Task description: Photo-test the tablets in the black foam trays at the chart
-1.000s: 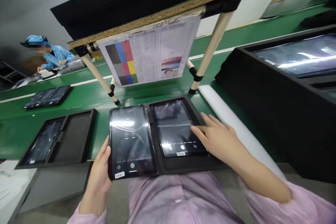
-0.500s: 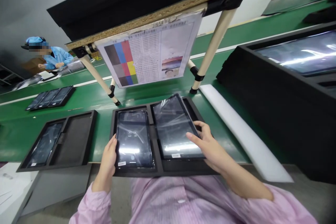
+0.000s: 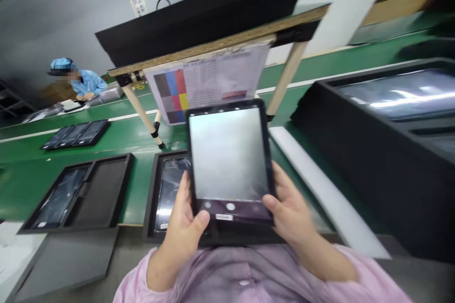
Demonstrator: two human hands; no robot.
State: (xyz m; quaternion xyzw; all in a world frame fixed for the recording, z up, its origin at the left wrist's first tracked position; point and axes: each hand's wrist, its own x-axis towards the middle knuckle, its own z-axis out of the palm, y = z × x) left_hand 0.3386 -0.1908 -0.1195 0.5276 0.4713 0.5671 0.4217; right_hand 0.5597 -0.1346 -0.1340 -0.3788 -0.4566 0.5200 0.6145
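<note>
Both my hands hold up a black tablet (image 3: 229,156) with a lit grey-white screen, tilted toward me. My left hand (image 3: 185,218) grips its lower left edge, thumb on the bottom bezel. My right hand (image 3: 289,210) grips the lower right edge. Below it lies a black foam tray (image 3: 151,194) on the green belt, with another dark tablet (image 3: 170,184) resting in its left slot, partly hidden by my left hand. A colour test chart (image 3: 209,80) hangs from a raised wooden shelf just behind the held tablet.
A second black tray (image 3: 103,189) lies to the left with one tablet in it. A third tray (image 3: 76,133) sits farther back. A large black box (image 3: 373,132) stands at right, beside a white foam strip (image 3: 320,189). A person in blue (image 3: 76,80) works at far left.
My right hand lifted the right tablet out of its tray slot. My left hand let go of the left tablet and joined the grip on the raised one. The view shifted.
</note>
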